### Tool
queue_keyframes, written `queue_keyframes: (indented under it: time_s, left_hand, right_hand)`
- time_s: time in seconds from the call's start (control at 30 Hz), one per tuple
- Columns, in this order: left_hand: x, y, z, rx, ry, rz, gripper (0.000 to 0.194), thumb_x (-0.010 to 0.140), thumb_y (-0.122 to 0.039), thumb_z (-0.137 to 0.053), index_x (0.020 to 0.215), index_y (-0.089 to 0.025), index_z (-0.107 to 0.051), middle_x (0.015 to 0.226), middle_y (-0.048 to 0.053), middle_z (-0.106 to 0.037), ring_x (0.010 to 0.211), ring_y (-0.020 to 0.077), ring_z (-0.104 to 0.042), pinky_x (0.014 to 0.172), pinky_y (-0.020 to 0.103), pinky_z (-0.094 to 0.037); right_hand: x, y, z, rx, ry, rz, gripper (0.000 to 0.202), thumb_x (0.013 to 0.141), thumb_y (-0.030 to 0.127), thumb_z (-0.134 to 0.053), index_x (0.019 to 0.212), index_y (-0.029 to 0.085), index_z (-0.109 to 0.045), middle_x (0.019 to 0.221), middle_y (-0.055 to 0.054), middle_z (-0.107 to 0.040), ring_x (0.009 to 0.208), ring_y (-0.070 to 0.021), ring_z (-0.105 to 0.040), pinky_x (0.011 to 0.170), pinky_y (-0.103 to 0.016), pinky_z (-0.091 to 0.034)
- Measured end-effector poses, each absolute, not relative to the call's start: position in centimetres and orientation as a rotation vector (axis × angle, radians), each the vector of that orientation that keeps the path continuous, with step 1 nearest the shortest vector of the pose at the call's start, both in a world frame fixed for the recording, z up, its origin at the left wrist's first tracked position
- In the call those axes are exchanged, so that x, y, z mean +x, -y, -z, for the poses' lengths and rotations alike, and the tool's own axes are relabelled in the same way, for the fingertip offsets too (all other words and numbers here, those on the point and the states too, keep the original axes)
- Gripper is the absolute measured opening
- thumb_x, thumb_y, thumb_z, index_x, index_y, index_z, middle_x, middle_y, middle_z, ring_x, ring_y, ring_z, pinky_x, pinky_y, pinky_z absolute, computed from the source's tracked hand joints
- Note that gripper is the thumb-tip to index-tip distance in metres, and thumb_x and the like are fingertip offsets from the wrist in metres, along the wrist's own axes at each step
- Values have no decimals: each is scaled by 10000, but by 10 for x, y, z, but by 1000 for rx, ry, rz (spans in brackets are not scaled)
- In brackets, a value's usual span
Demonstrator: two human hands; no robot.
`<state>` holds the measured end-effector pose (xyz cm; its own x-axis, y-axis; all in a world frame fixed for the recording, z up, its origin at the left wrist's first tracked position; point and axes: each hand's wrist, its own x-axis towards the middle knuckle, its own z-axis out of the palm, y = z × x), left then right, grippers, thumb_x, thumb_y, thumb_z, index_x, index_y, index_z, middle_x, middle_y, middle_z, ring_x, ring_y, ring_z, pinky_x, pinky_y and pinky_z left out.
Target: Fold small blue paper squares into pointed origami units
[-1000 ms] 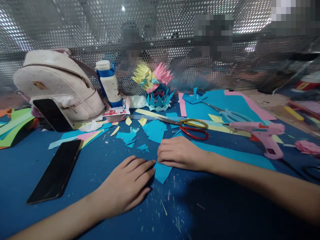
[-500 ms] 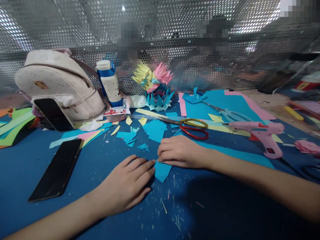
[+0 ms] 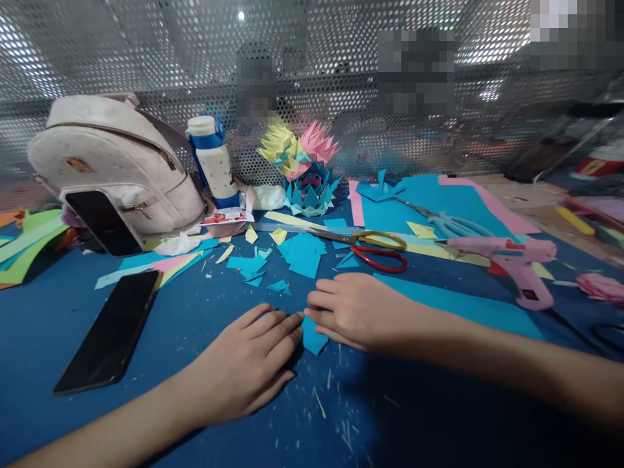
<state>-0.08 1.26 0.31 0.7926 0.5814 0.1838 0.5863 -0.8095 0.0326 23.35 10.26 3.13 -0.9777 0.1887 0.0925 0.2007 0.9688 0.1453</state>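
Note:
A small piece of blue paper (image 3: 314, 338) lies on the dark blue table between my hands, its lower tip pointing toward me. My left hand (image 3: 253, 354) rests at its left edge, fingers pressed together and fingertips at the paper. From the right, my right hand (image 3: 348, 309) bends its fingers over the paper's upper right part and hides it. Beyond my hands lie several blue paper pieces (image 3: 301, 252) and scissors (image 3: 377, 249) with a yellow and a red handle.
A pink glue gun (image 3: 517, 257) and pliers (image 3: 461, 224) lie to the right. Paper flowers (image 3: 312, 185) stand at the back. Left are a phone (image 3: 110, 335), a white backpack (image 3: 114, 149) and a bottle (image 3: 214, 162). A perforated metal panel (image 3: 316, 58) closes the far side.
My right hand has shifted slightly toward me and now covers more of the blue paper's right side. My left hand has stayed nearly still.

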Motion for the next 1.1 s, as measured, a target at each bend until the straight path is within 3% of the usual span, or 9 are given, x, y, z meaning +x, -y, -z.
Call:
queue_keyframes:
  time_s: [0.13,0.27,0.37,0.5,0.7,0.87,0.97,1.1]
  left_hand:
    - [0,-13,-3,-2940,948,312,409,1011,-296,-435,1353,-76,-482,1417,173,-530,1218,306,-548,1052,495,-428]
    - [0,-14,-3,-2979,948,352,388,1002,-270,-442,1338,-83,-491,1390,175,-549,1214,297,-542,1056,495,-434]
    - [-2,-15,-3,-3026,967,374,370,994,-258,-450,1325,-100,-500,1385,160,-552,1214,284,-532,1061,487,-431]
    - [-3,-15,-2,-3009,999,425,348,999,-253,-442,1317,-131,-512,1389,145,-542,1220,280,-523,1060,506,-423]
    - [-3,-15,-3,-3021,1025,482,324,990,-231,-446,1289,-141,-532,1278,147,-566,1185,271,-525,1043,495,-437]
    - [-2,-15,-4,-3046,1005,456,337,1000,-234,-434,1306,-123,-518,1271,133,-578,1172,270,-517,1065,499,-415]
    - [-2,-15,-3,-3042,997,462,335,1003,-231,-425,1304,-123,-521,1285,130,-582,1177,268,-520,1071,500,-410]
    - [-2,-15,-3,-3029,1009,473,338,998,-234,-433,1306,-133,-528,1273,133,-594,1174,262,-537,1068,496,-421]
  right_hand:
    - [234,-97,-41,-351,3129,251,139,930,215,-599,829,150,-668,844,-56,-613,809,-193,-492,605,-342,-263]
    - [237,-100,-43,-380,3135,111,202,960,247,-546,836,141,-664,848,-65,-614,791,-184,-501,623,-325,-294]
    - [236,-103,-33,-626,2958,-81,236,980,267,-525,828,135,-649,843,-59,-627,772,-162,-532,639,-295,-324]
    - [234,-108,-21,-850,2785,-505,85,906,256,-651,902,174,-628,891,-5,-655,784,-130,-581,636,-240,-344]
    - [229,-105,-25,-939,2726,-697,45,844,203,-675,841,187,-633,816,25,-638,774,-119,-566,627,-226,-345]
    - [228,-100,-23,-858,2711,-671,92,825,107,-636,851,194,-652,880,17,-669,803,-118,-593,642,-221,-352]
    - [229,-98,-19,-729,2736,-523,46,870,152,-632,846,188,-649,879,4,-674,815,-128,-597,666,-233,-355]
    - [230,-97,-15,-562,2830,-176,139,949,223,-550,842,180,-629,844,-15,-643,779,-145,-539,649,-265,-334]
